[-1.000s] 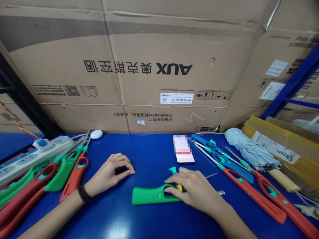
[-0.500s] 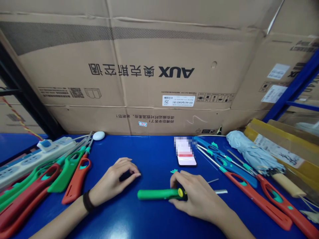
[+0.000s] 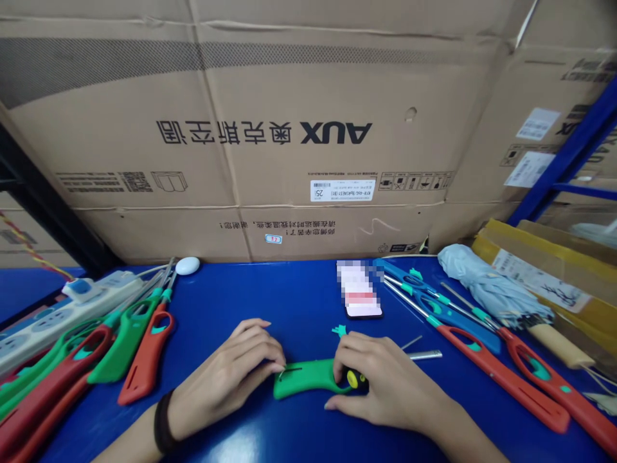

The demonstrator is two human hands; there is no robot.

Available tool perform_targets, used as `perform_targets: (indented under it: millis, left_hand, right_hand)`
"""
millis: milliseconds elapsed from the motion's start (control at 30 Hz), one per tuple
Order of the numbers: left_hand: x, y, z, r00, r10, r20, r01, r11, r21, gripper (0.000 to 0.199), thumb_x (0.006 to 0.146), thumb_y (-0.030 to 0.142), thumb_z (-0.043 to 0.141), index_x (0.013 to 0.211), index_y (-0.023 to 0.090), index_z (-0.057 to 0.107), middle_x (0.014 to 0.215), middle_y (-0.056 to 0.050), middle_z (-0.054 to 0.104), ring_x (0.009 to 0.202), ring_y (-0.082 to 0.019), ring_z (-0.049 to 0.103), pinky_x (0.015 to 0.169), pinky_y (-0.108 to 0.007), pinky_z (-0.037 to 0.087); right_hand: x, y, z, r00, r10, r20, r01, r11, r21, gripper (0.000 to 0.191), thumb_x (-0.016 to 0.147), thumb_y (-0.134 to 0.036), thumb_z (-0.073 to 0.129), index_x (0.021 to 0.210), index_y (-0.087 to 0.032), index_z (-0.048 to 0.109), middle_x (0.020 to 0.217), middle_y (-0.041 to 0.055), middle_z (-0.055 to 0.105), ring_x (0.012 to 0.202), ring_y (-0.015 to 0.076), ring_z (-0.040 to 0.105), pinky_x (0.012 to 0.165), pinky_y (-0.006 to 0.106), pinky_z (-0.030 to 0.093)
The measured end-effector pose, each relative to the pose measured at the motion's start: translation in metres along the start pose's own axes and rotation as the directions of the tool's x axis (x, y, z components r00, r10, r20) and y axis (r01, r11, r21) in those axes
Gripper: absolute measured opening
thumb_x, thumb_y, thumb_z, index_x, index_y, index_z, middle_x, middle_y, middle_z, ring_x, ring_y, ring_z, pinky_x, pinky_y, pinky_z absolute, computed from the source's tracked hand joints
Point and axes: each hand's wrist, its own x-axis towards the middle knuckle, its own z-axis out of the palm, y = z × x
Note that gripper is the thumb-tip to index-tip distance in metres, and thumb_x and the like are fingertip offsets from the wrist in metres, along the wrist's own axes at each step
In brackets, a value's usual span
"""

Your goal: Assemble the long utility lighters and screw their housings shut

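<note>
A green lighter handle (image 3: pixel 308 376), with a slot in its broad face, lies flat just above or on the blue table between my hands. My right hand (image 3: pixel 380 379) grips its right end, fingers curled. In the same hand sits the round end of a black-and-yellow handle (image 3: pixel 355 379); the rest of it is hidden by the palm. At the left end of the green handle, my left hand (image 3: pixel 236 366) closes its thumb and fingertips on the edge. Behind my right hand are a small teal piece (image 3: pixel 339 330) and a metal tube (image 3: pixel 425 355).
Red and green long lighters (image 3: pixel 147 354) lie at left beside a white power strip (image 3: pixel 53 321). More red and blue lighters (image 3: pixel 501 376) lie at right, near a folded umbrella (image 3: pixel 496 289) and an open carton (image 3: pixel 540 283). A phone (image 3: pixel 359 289) lies farther back.
My left hand has moved right and touches the green lighter handle. The handle has turned from its narrow edge to its broad, slotted face. My right hand still holds it.
</note>
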Motion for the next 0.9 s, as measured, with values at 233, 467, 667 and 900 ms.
perform_targets:
  millis: [233,467,667,900]
  left_hand:
    - [0.001,0.002,-0.009,1.000,-0.025,0.011,0.024,0.999,0.035,0.012,0.094,0.012,0.048,0.092,0.019,0.057,0.089,0.000,0.065,0.083,-0.012,0.060,0.101,-0.035,0.035]
    - [-0.001,-0.003,-0.016,0.955,-0.192,0.225,0.221,0.969,-0.110,0.019,0.086,0.034,0.065,0.102,0.024,0.064,0.097,-0.001,0.066,0.091,-0.017,0.060,0.089,-0.031,0.038]
    - [-0.002,-0.007,-0.018,0.935,-0.209,0.286,0.276,0.935,-0.222,0.024,0.083,0.034,0.068,0.106,0.026,0.065,0.097,0.000,0.067,0.091,-0.017,0.060,0.087,-0.031,0.039]
    - [-0.002,-0.016,-0.032,0.865,-0.295,0.407,0.381,0.912,-0.149,0.023,0.073,0.038,0.076,0.088,0.022,0.068,0.087,0.001,0.066,0.080,-0.016,0.058,0.078,-0.029,0.041]
  right_hand:
    - [-0.001,0.000,0.000,1.000,-0.001,0.003,0.001,1.000,-0.001,0.020,0.077,-0.037,0.072,0.076,-0.022,0.059,0.078,-0.0050,0.058,0.068,0.0115,0.055,0.056,0.022,0.035]
    - [-0.001,-0.001,0.000,1.000,0.003,-0.002,-0.003,1.000,-0.008,0.018,0.078,-0.034,0.071,0.076,-0.022,0.058,0.078,-0.0045,0.058,0.068,0.0121,0.055,0.056,0.022,0.035]
    - [-0.001,0.000,-0.002,1.000,0.008,0.003,-0.008,1.000,-0.018,0.016,0.079,-0.033,0.070,0.076,-0.022,0.059,0.079,-0.0038,0.059,0.068,0.0127,0.056,0.057,0.022,0.035]
    - [0.000,0.000,-0.001,1.000,0.017,0.017,-0.017,0.999,-0.028,0.014,0.080,-0.028,0.069,0.075,-0.021,0.058,0.078,-0.0033,0.059,0.069,0.0136,0.057,0.057,0.023,0.035]
